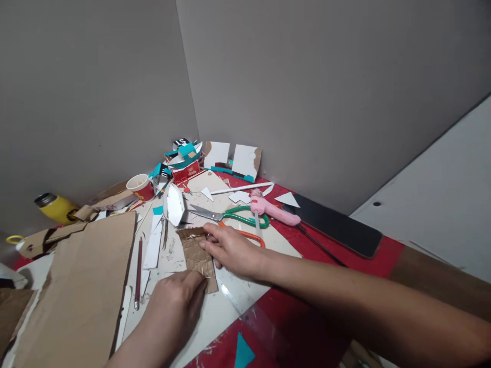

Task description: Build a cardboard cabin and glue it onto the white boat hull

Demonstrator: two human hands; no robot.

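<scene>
A small piece of brown corrugated cardboard [195,254] lies on a white board [230,317], its surface creased and ridged. My right hand [232,250] grips its upper right edge between thumb and fingers. At its lower end, the bent fingers of my left hand [178,301] pinch the cardboard; their tips are partly hidden. Just beyond my right hand are scissors [210,213] with green handles, blades apart, and an orange handle [251,236] partly covered by that hand. A pink glue gun [276,210] rests to the right of them.
A pencil [138,271] and a large cardboard sheet [84,286] lie on the left. Farther back are a paper cup [140,187], a yellow bottle [57,208] and a white folded paper shape [175,204]. A black slab [333,225] lies on the red cloth at right.
</scene>
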